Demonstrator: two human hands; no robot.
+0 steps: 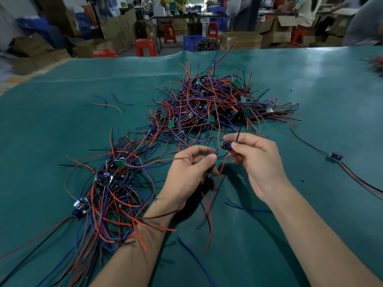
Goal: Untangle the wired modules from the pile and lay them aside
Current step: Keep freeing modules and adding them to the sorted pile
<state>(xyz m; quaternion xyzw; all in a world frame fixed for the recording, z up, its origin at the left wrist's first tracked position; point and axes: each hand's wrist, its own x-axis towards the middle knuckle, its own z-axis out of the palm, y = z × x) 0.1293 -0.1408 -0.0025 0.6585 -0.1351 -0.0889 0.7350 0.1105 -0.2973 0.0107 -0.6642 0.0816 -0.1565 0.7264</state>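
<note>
table [310, 83]: green mat, fills view.
pile [209, 100]: tangled red/blue/black wires w/ modules, 12 o'clock of hands.
sorted bunch [109, 187]: 9 o'clock, touching left forearm.
left hand [186, 172]: fingers curled, pinching wires.
right hand [257, 160]: pinching module [225, 146] above mat, center.
lone module [335, 156]: 3 o'clock, well apart.

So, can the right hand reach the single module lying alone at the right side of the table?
Probably yes: the lone module lies on open mat with nothing between, but the right hand holds a small module now.
</note>
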